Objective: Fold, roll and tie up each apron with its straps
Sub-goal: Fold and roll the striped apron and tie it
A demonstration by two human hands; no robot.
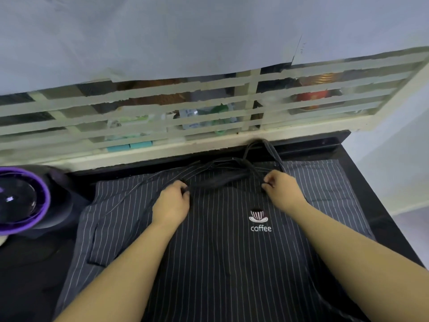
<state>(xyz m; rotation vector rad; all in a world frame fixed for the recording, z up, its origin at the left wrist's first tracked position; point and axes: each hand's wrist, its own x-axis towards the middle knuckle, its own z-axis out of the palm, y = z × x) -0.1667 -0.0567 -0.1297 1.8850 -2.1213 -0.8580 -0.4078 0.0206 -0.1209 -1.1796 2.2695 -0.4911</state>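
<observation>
Head view: fingers of my left hand point(171, 203) curl in a pinch on dark cloth at the top edge of the apron point(220, 252). My right hand point(284, 190) pinches the same edge, further right. Straps point(253, 156) loop beyond my fingers toward the counter's point(362, 182) far edge. The pinstriped apron lies flat mid-counter. Bare counter shows along the right edge and at left, beside a purple-rimmed bowl point(45, 201).

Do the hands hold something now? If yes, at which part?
Both grip the apron at its far top edge: the left hand pinches one corner and the right hand pinches the other.
</observation>
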